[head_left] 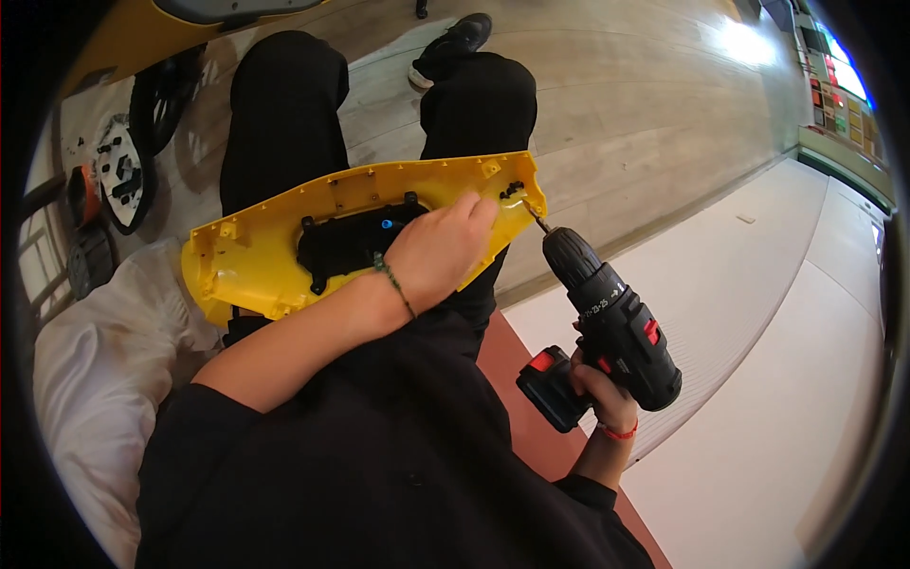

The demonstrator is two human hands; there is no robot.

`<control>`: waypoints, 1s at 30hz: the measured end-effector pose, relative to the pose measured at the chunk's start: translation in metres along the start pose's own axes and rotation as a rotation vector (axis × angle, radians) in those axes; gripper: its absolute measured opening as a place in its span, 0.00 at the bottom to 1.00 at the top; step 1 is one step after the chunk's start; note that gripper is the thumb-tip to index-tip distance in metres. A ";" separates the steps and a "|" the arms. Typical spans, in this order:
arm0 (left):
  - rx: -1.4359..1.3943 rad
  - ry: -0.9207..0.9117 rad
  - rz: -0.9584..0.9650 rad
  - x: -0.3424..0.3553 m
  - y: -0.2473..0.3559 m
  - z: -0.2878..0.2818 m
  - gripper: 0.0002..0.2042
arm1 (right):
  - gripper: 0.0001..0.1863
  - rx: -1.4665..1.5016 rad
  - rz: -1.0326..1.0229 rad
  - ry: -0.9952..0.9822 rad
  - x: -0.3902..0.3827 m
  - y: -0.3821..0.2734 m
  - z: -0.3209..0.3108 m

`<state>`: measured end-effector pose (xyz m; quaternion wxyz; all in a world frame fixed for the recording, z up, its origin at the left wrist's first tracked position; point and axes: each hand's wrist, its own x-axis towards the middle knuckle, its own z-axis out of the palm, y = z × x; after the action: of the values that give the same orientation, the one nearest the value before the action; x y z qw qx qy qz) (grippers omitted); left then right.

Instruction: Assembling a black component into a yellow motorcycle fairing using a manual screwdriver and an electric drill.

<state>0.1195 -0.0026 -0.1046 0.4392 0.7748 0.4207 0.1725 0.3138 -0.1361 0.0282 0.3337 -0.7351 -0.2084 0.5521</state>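
Note:
A long yellow plastic shell (261, 270) lies across my thighs, with a black plastic part (346, 247) seated in its middle. A small blue spot (387, 225) shows on that black part. Several small dark screws (512, 190) sit in a cluster near the shell's right end. My left hand (445, 239) hovers over the right half of the shell, its fingers pinched together; what they hold, if anything, is hidden. In my right hand (609, 396) is a black cordless drill (607, 303), gripped by its handle, its bit pointing at the shell's right corner.
White foam-like sheets (720, 256) spread along the right side. Crumpled white plastic (104, 332) lies at the left, below a white-lined piece (121, 175) with small black bits on it. A larger yellow piece (133, 43) stands at the top left. Wooden floor (626, 123) stretches ahead.

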 end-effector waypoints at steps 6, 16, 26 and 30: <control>-0.591 -0.180 -0.281 -0.034 0.018 -0.039 0.06 | 0.20 -0.310 -0.148 -0.040 -0.007 -0.005 -0.009; -1.300 -0.274 -0.707 -0.089 -0.015 -0.053 0.07 | 0.19 -0.688 -0.548 -0.465 0.012 -0.011 0.017; -1.763 -0.190 -0.901 -0.077 -0.012 -0.045 0.07 | 0.19 -0.697 -0.140 -0.485 -0.014 -0.017 0.019; -1.791 -0.276 -0.895 -0.076 -0.016 -0.042 0.07 | 0.20 -0.625 -0.194 -0.472 -0.017 -0.015 0.023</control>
<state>0.0400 -0.0373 -0.0868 0.9285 -0.0558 0.3337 0.1531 0.2881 -0.1315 0.0466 0.0875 -0.6313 -0.5055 0.5816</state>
